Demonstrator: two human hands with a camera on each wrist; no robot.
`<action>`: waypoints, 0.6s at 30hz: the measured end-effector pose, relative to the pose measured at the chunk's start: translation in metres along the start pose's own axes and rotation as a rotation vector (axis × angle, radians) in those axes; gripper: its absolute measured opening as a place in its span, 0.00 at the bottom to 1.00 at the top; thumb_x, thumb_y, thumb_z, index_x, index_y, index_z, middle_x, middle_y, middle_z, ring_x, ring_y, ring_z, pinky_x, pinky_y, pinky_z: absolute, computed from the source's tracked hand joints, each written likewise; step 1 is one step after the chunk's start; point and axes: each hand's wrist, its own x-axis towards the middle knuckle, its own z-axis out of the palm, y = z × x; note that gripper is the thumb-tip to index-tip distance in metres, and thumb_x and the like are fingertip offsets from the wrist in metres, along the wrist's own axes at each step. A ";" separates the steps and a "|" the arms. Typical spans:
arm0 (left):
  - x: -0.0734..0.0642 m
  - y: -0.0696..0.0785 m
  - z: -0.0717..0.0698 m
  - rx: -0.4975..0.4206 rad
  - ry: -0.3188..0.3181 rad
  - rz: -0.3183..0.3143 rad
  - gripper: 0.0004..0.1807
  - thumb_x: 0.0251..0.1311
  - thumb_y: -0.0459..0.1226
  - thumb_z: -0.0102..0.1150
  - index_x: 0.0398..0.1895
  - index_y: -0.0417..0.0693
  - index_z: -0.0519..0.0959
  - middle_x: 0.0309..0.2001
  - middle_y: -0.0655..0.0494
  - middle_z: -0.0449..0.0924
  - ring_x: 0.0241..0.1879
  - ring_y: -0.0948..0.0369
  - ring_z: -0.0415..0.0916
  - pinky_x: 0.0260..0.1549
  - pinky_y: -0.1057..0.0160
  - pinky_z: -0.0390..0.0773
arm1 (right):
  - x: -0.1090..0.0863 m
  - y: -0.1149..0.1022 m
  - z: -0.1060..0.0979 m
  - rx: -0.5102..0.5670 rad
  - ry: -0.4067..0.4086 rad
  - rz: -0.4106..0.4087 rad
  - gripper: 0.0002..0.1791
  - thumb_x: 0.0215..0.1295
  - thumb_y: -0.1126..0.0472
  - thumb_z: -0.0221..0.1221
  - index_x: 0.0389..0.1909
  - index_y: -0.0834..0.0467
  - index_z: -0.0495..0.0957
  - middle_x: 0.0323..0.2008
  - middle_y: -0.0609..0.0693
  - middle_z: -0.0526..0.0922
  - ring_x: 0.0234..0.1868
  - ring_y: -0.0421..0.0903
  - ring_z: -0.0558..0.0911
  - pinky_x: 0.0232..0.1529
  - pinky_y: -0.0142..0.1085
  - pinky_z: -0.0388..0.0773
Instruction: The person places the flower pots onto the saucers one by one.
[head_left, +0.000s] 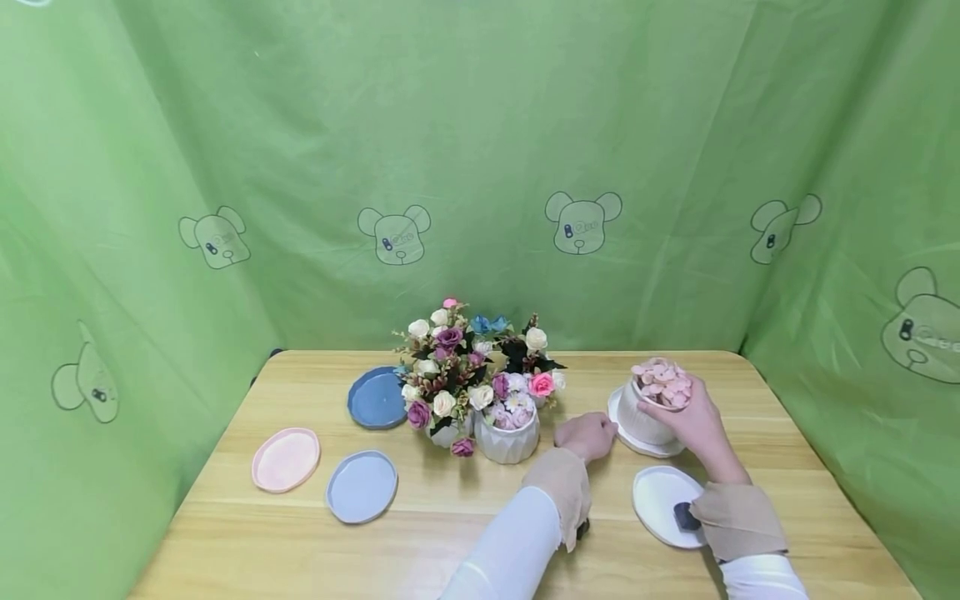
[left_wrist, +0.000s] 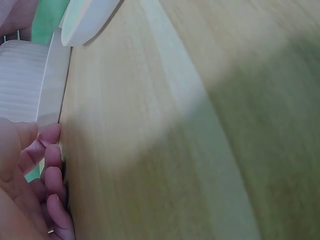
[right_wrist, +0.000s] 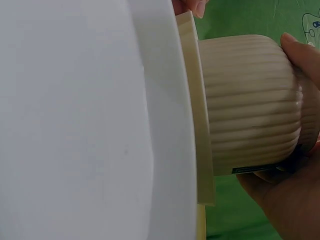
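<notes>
R hand (head_left: 693, 417) grips ribbed white pot (head_left: 651, 427) nr rim; thumb and fingers curl around upper wall. Pink flowers (head_left: 663, 382) fill pot mouth. Pot stands on white saucer (head_left: 647, 450), R side of table (head_left: 285, 550). L hand (head_left: 585, 436) is at saucer's L edge: thumb and index fingertip pinch edge; remaining fingers curled side by side, close to tabletop. Second white plate (head_left: 656, 504) lies just in front of saucer, nr R wrist. Table ctr: faceted white pot (head_left: 507, 442) w/ pale flowers, beside tall bouquet (head_left: 447, 358). L side of table: dk blue plate (head_left: 375, 398), pink plate (head_left: 286, 460), lt blue-grey plate (head_left: 362, 487), all apart. Green curtain (head_left: 480, 125) behind.
</notes>
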 end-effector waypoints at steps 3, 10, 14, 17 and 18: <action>0.000 0.000 0.000 -0.005 0.004 0.003 0.17 0.69 0.56 0.44 0.47 0.70 0.82 0.48 0.68 0.85 0.49 0.60 0.80 0.43 0.62 0.75 | 0.000 0.000 0.000 -0.013 -0.006 -0.010 0.65 0.53 0.38 0.68 0.75 0.68 0.37 0.70 0.77 0.52 0.68 0.75 0.57 0.67 0.67 0.59; -0.003 0.000 -0.001 -0.017 0.017 0.005 0.16 0.69 0.56 0.45 0.44 0.69 0.83 0.46 0.67 0.85 0.46 0.61 0.81 0.42 0.62 0.75 | -0.002 0.000 -0.002 -0.027 -0.010 -0.031 0.64 0.54 0.40 0.68 0.74 0.70 0.38 0.69 0.78 0.52 0.68 0.76 0.57 0.67 0.68 0.58; -0.002 -0.001 0.000 -0.021 0.021 0.008 0.15 0.69 0.56 0.45 0.42 0.68 0.83 0.45 0.67 0.85 0.45 0.61 0.81 0.40 0.62 0.75 | -0.003 0.000 -0.004 -0.032 -0.019 -0.046 0.63 0.56 0.40 0.67 0.74 0.70 0.38 0.70 0.78 0.52 0.68 0.76 0.57 0.67 0.68 0.58; -0.001 -0.001 0.002 -0.027 0.023 0.008 0.16 0.68 0.56 0.45 0.41 0.67 0.83 0.44 0.66 0.85 0.44 0.61 0.80 0.38 0.62 0.75 | -0.004 0.001 -0.006 -0.033 -0.035 -0.046 0.63 0.57 0.39 0.66 0.74 0.71 0.37 0.70 0.78 0.50 0.69 0.76 0.55 0.67 0.68 0.57; -0.001 -0.002 0.002 -0.029 0.024 0.007 0.16 0.68 0.56 0.45 0.40 0.67 0.83 0.43 0.66 0.85 0.44 0.61 0.80 0.38 0.62 0.75 | -0.005 0.002 -0.007 -0.033 -0.040 -0.044 0.63 0.57 0.39 0.65 0.74 0.71 0.36 0.70 0.79 0.49 0.69 0.76 0.55 0.67 0.69 0.56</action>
